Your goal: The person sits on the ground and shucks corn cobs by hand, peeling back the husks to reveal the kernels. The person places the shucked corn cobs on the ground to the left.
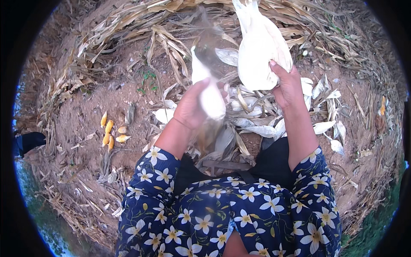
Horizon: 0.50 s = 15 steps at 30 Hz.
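Note:
My left hand (192, 107) grips a pale, tapered corn ear (210, 96) by its lower half, the narrow end pointing up and away from me. Glare washes out its surface, so I cannot tell kernels from inner husk. To the right, my right hand (289, 85) pinches a broad bunch of whitish corn husk leaves (261, 54) near its lower right edge, thumb on top. The ear and the bunch are apart. Beneath both hands lies a heap of loose dry husks (253, 112) on the soil.
Several small yellow corn cobs (109, 127) lie on the bare soil (86, 109) at left. Dry corn stalks and leaves (128, 22) form a curved bank at the far side. A wooden bar (226, 165) shows between my legs. Another person's dark-clad limb (32, 143) appears at the left edge.

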Available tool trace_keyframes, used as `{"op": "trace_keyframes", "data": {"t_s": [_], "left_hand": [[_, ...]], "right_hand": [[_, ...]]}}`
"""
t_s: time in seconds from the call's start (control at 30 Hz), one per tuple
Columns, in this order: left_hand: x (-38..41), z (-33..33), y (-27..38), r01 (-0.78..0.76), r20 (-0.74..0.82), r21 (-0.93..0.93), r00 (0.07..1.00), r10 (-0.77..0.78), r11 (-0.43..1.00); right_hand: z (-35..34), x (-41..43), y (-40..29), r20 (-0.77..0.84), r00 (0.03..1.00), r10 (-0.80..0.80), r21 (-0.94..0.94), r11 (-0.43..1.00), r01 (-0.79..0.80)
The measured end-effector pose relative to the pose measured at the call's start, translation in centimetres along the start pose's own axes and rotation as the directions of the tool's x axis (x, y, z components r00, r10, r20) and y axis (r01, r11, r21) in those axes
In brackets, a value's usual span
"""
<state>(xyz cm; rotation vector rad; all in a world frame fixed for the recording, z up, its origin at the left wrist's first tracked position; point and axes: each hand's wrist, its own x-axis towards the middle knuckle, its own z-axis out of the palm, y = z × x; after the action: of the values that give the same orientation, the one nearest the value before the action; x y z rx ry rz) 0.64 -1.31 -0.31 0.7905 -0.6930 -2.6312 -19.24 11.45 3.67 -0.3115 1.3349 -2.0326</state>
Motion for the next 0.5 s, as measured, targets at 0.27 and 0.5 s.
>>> {"op": "trace_keyframes", "data": {"t_s": [0.27, 0.5], "left_hand": [[0.6, 0.0, -0.4, -0.009, -0.054, 0.025, 0.998, 0.011, 1.000], [1.1, 0.4, -1.0, 0.017, -0.089, 0.035, 0.996, -0.014, 0.999]], "right_hand": [[-12.6, 4.0, -4.5, -0.311, 0.940, -0.143, -0.080, 0.989, 0.124], [-28.7, 5.5, -5.9, -0.696, 0.671, -0.255, -0.006, 0.937, 0.349]]}}
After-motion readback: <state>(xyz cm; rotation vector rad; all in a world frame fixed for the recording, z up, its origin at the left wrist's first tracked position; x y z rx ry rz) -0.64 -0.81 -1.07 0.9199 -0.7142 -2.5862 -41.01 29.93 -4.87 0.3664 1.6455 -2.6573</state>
